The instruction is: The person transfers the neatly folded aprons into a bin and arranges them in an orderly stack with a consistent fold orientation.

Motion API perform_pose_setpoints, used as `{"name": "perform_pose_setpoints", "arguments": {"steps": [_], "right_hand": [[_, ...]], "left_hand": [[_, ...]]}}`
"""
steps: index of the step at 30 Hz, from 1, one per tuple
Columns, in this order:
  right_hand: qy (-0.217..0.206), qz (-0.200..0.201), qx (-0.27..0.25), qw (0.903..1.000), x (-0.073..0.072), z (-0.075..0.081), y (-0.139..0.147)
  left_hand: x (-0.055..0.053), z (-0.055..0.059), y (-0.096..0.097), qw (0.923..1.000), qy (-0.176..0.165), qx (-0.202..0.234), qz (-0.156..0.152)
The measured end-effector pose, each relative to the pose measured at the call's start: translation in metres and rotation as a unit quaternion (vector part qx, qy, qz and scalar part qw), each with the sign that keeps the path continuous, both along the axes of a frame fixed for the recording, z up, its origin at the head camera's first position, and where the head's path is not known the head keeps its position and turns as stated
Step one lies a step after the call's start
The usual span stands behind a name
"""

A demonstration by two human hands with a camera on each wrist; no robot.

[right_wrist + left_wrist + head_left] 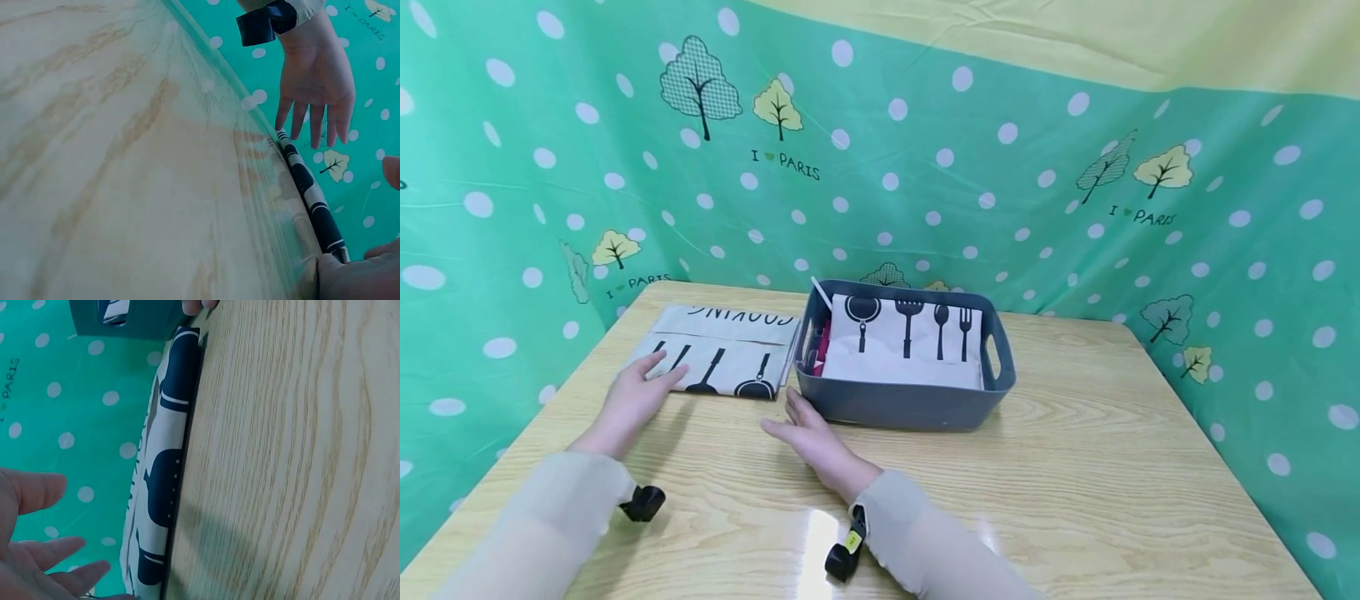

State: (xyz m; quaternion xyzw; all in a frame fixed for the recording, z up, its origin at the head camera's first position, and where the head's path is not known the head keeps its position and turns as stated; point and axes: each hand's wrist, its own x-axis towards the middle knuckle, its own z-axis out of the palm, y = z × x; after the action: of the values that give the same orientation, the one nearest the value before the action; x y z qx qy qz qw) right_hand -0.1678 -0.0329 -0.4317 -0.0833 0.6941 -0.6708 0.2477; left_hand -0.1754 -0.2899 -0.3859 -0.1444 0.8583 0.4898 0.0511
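A folded white cloth point(730, 346) printed with black kitchen utensils and "COOKING" lettering lies flat on the left of the table. My left hand point(632, 404) is spread at its near left corner, fingers extended; the left wrist view shows the fingers point(62, 565) beside the cloth's folded edge point(162, 462). Between the cloth and a grey basket point(895, 408) is my right hand point(823, 446), fingers extended and holding nothing. In the right wrist view, that hand point(365, 278) is close to the cloth's near end; whether it touches is unclear.
Inside the basket stands another folded cloth point(906, 342) with the same utensil print, beside a red item point(822, 346) and a white stick point(820, 292). The wooden table point(1097, 467) backs onto a green dotted curtain point(880, 183).
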Motion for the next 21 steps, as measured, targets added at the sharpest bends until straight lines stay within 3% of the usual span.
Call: {"name": "perform_pose_setpoints", "arguments": {"steps": [10,21], "right_hand": [[0.012,-0.018,-0.027,0.9994,-0.004,-0.003,-0.011],[0.032,-0.016,-0.016,0.9992,-0.007,-0.003,-0.019]], "left_hand": [[-0.003,-0.005,-0.014,0.9995,0.006,0.008,0.031],[-0.014,-0.003,-0.030,0.9978,-0.025,0.012,0.061]]}}
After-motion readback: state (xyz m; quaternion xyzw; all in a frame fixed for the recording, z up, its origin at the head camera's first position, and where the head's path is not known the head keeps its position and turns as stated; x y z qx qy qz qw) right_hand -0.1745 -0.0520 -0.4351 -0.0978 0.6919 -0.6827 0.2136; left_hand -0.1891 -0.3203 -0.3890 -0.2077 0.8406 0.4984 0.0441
